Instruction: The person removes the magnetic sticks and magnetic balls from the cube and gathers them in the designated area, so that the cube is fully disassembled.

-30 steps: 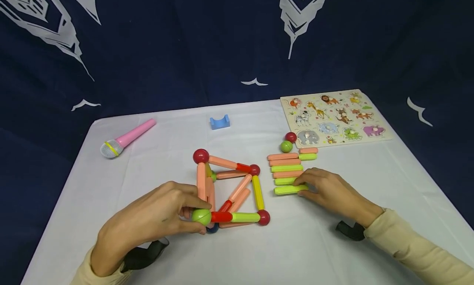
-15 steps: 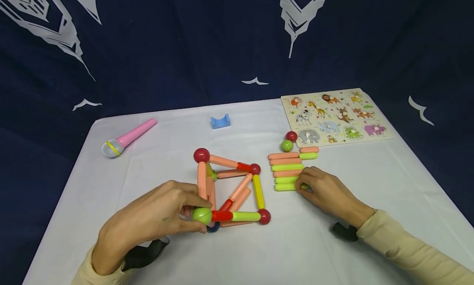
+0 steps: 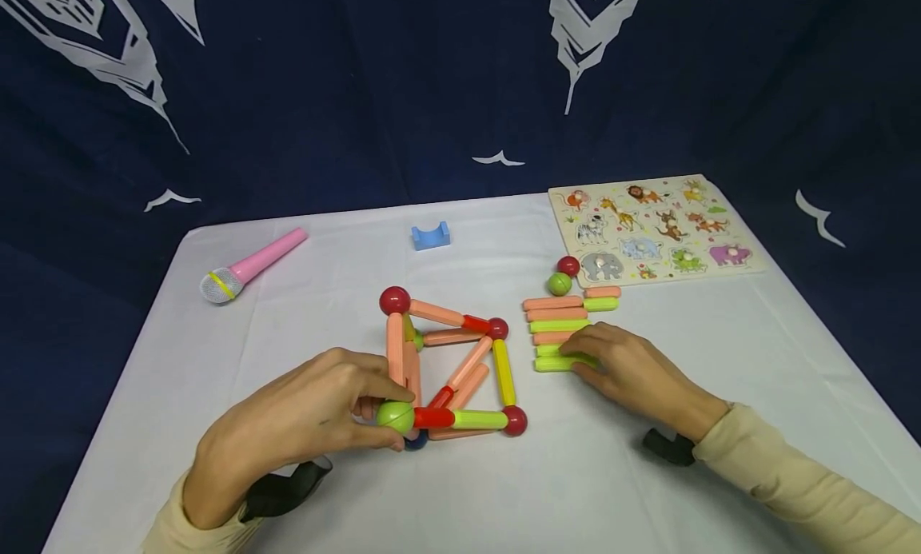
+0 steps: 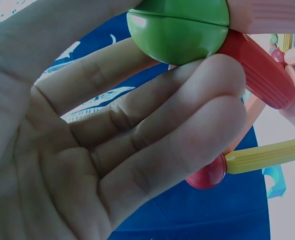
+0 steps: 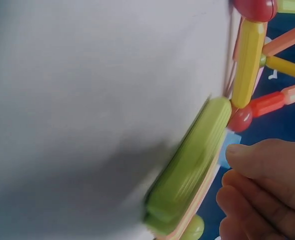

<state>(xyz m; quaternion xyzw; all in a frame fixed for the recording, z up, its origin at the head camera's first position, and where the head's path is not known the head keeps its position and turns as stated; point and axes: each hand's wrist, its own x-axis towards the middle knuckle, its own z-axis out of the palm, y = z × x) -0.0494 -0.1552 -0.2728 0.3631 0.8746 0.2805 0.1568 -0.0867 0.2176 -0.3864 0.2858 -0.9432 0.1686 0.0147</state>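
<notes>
The left hand [image 3: 302,426] pinched a green ball [image 3: 396,416] between thumb and index finger, its other fingers extended in the left wrist view. That ball formed the near-left corner of a ball-and-stick frame [image 3: 470,364], which stood mid-table; a dark blue ball [image 3: 416,440] showed just below it. From the green ball a red rod [image 3: 434,418] and a light green rod [image 3: 480,420] ran end to end rightward to a red ball [image 3: 515,420], their long axis almost level with the near table edge. A yellow rod [image 3: 504,374] pointed away from there, toward the far side.

The right hand [image 3: 629,374] gripped nothing: its fingers were loosely bent above the right end of the nearest green stick [image 3: 554,364]. That stick lay right of the frame with its long axis running left to right, parallel to the pink and green sticks [image 3: 557,326] stacked behind it.

At far right a puzzle board [image 3: 651,233] carried animal pictures, among them 1 lion, 1 giraffe and 1 zebra. A pink microphone [image 3: 266,258] lay at far left, its silver head toward the near left.
</notes>
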